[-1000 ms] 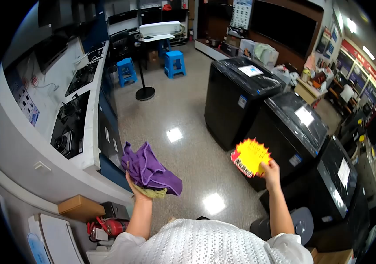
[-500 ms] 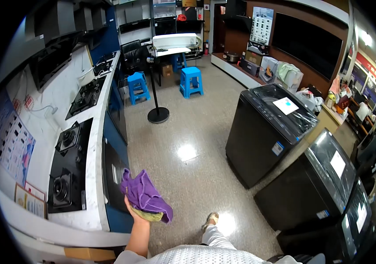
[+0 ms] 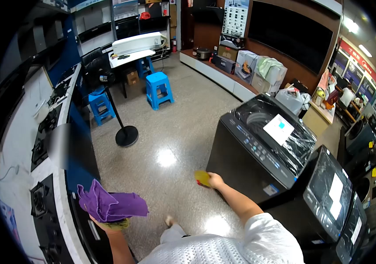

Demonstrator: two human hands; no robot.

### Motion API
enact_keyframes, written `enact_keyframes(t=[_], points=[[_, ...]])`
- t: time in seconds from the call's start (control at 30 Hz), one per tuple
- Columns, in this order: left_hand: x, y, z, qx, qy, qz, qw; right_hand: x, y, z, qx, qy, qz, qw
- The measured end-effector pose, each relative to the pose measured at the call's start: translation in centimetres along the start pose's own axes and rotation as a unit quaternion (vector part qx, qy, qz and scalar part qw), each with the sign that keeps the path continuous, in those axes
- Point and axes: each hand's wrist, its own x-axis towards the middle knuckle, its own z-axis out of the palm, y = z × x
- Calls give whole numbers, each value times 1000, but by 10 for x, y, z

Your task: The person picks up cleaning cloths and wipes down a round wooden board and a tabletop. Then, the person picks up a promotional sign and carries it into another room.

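Note:
A bunched purple cloth (image 3: 111, 204) lies over my left hand (image 3: 104, 225), with a yellow-green cloth (image 3: 119, 224) beneath it; the hand is closed round both at the lower left. My right hand (image 3: 215, 180) pinches a small yellow and red card (image 3: 203, 178), blurred by motion, above the floor. That hand is beside the front of the nearest black washing machine (image 3: 249, 163), whose plastic-wrapped lid bears a white sheet (image 3: 278, 129).
More wrapped washing machines (image 3: 326, 193) stand at the right. A stove counter (image 3: 56, 189) runs along the left. Ahead are a round-based stand (image 3: 127, 136), blue stools (image 3: 159, 90) and a white table (image 3: 131, 57). A person (image 3: 346, 96) is far right.
The view has moved forward along the floor. My right hand, out of view half a second ago, is back in view with the card. The cloths remain in my left hand.

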Motion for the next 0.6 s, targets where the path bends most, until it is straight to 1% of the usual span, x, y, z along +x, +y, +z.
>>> enact_keyframes(t=[0.07,0.1,0.17,0.2,0.23,0.27,0.3,0.33,0.4,0.43,0.47,0.5,0.53,0.6], points=[[55,-20,-23,137,-27,56,989,70,-50,1,26,-4,-29,999],[72,-32,4,-92,52,-9,994,105,-58,8,40,-4,-41,998],[132,-49,-5,-97,24,-12,995,151,-79,5,83,-2,-51,995],[169,-64,-8,-109,7,-10,994,177,-69,12,82,-1,-47,996],[206,-73,-13,-16,-74,26,997,193,-57,15,99,15,-20,995],[241,-92,-22,136,-61,117,982,212,-48,11,116,32,4,993],[274,-112,-34,289,-45,200,935,221,-51,-5,160,29,58,985],[302,-122,-21,290,-64,201,934,229,-52,-19,208,25,113,971],[357,-140,9,291,-101,202,929,248,-34,-31,303,110,173,931],[388,-152,16,92,-132,67,985,259,-27,-39,318,116,206,918],[421,-164,24,-113,-153,-73,979,273,-23,-43,335,124,235,904],[449,-175,64,-123,-260,-30,957,290,-17,-40,356,164,230,891],[476,-187,84,-80,-235,-20,969,311,-11,-36,398,197,200,873],[529,-223,113,1,-195,-21,981,359,0,-25,412,210,271,845]])
